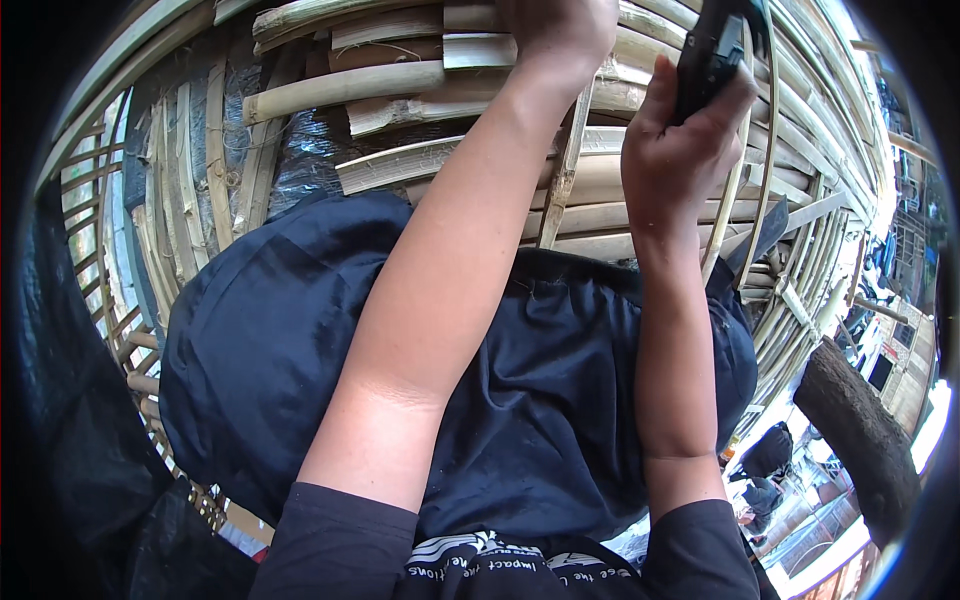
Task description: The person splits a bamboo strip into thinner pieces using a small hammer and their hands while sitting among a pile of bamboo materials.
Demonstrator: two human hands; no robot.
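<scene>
Both my arms reach up to a structure of split bamboo poles (390,85). My right hand (680,140) grips a black tool (712,52) whose top runs out of the picture; it is held against thin curved bamboo strips (760,170). My left hand (560,30) rests against the bamboo slats at the top edge. Its fingers are cut off by the frame, so its grip is hidden. A thin bamboo strip (562,180) runs down from just below that hand, between my two forearms.
A large dark blue cloth (270,340) fills the middle behind my arms. Black plastic sheeting (300,160) shows between the poles. A dark tree trunk (860,440) stands at the right, and a bamboo lattice (110,290) at the left. Daylight and a crouching person (765,460) appear lower right.
</scene>
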